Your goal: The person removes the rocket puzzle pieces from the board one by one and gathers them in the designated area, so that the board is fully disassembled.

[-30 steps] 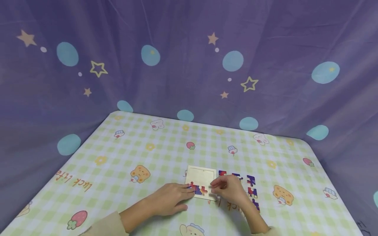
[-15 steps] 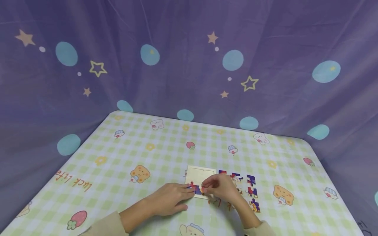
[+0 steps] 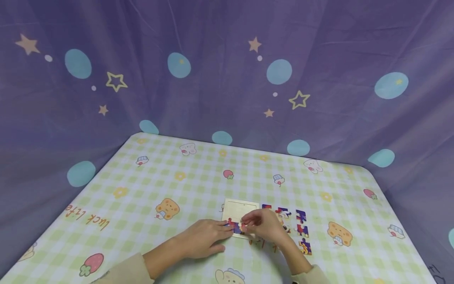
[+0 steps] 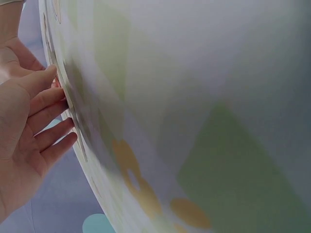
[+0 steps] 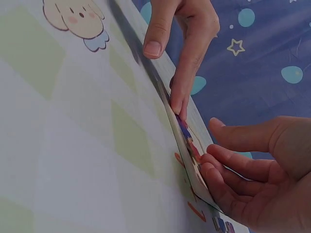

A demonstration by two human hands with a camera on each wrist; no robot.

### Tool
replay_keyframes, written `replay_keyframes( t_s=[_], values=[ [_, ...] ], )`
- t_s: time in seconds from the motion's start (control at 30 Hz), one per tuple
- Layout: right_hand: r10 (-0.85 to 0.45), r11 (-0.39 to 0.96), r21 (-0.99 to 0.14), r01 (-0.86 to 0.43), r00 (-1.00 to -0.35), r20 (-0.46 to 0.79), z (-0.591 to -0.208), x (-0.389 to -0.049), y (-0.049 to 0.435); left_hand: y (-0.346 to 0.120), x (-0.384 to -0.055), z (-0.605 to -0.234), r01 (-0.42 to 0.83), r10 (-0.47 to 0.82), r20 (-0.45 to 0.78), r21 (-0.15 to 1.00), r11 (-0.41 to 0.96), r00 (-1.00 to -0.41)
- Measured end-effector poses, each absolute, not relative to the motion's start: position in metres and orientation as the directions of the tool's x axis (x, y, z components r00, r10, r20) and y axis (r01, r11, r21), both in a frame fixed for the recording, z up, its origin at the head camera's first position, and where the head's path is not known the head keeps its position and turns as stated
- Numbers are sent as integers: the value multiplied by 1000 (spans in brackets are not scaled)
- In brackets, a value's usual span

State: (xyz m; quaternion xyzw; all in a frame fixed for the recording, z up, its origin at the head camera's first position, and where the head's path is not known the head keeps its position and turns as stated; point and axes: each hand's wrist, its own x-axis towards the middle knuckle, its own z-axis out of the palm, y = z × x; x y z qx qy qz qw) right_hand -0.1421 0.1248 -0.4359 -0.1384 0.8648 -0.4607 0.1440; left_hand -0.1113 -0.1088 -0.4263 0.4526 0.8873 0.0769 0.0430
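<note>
A shallow pale wooden puzzle tray [image 3: 241, 209] lies on the table, with several jigsaw pieces in red, blue and orange along its near edge. My left hand [image 3: 203, 238] rests beside it, fairly straight fingertips touching the leftmost pieces [image 3: 232, 224]. Thumb and forefinger of my right hand [image 3: 266, 225] pinch a small red-orange puzzle piece [image 3: 243, 228] at the right end of that row. Fingers partly cover this piece. In the right wrist view, the fingertips of both hands meet the tray [image 5: 187, 158] close together.
Several loose puzzle pieces [image 3: 301, 217] lie in rough columns right of the tray, some partly behind my right hand. A checked cloth [image 3: 198, 165] with cartoon prints covers the table. A purple curtain [image 3: 227, 79] hangs behind it.
My right hand has moved left from the tray's right edge to the right end of the row of pieces, then stayed there. My left hand has kept its place.
</note>
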Motion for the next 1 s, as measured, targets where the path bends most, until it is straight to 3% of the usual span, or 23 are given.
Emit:
replay_keyframes(
  t_s=[0.77,1.0],
  values=[
    [-336,377,-924,58,-922,-195,-444,-143,123,-109,-111,-427,787,802,-11,185,589,-598],
    [-299,409,-910,68,-932,-204,-442,-141,121,-109,-112,-428,793,806,5,189,580,-591]
  ],
)
